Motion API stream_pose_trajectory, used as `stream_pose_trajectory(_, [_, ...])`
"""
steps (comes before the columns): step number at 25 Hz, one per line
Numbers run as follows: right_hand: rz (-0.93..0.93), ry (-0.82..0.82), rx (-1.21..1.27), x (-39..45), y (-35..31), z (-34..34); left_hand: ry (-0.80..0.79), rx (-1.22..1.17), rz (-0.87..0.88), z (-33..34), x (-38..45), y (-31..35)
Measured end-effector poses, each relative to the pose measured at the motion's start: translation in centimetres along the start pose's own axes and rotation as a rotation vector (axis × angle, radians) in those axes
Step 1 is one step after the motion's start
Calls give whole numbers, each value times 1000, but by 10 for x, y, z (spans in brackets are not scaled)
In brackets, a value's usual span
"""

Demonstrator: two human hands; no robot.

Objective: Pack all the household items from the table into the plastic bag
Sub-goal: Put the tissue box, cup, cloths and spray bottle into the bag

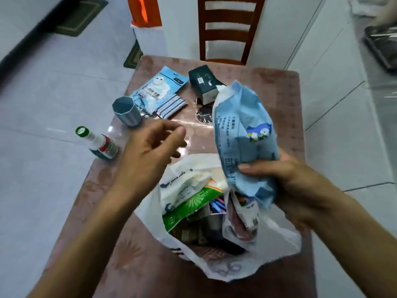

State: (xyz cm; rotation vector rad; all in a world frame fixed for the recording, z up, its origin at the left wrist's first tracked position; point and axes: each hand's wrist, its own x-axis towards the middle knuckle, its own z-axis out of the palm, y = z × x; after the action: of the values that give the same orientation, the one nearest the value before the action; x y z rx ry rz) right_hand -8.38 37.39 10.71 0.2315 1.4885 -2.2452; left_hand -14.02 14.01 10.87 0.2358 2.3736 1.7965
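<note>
Bottle (101, 145) standing at table's (285, 108) left edge: rigid, prob. light, slick; grip round the body. Cup (126, 111) upright beside it, stiff, take by wall. Left hand (148, 151) hovering empty, fingers loosely curled. Bag (217, 265) lying open w/ items inside. Right hand (287, 181) clamping blue pack (242, 138) at lower end above bag mouth: soft, crinkly, light; seems half-full.
</note>
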Motion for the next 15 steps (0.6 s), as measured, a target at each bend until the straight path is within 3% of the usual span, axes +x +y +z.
stream_pose_trajectory(2, [48,200,54,-14,39,26,-99,-241,-156,17,-41,-5])
stream_pose_trajectory(3, [37,319,-68,-20,57,34,-181,-299,-229,34,-53,-9])
stream_pose_trajectory(6, [-14,412,-653,-41,82,39,-106,-185,-386,82,-71,-31])
stream_pose_trajectory(8, [-203,397,-1042,-61,77,24,-34,-27,-419,97,-72,-45])
stream_pose_trajectory(10, [-323,485,-1486,-77,75,2,-86,97,-387,105,-70,-52])
stream_pose_trajectory(11, [-255,561,-1654,-81,74,-7,-119,102,-383,109,-69,-54])
stream_pose_trajectory(13, [8,697,-1604,-82,62,-13,-171,95,-381,119,-69,-56])
stream_pose_trajectory(15, [1,719,-1125,-77,51,-16,-236,240,-335,131,-70,-64])
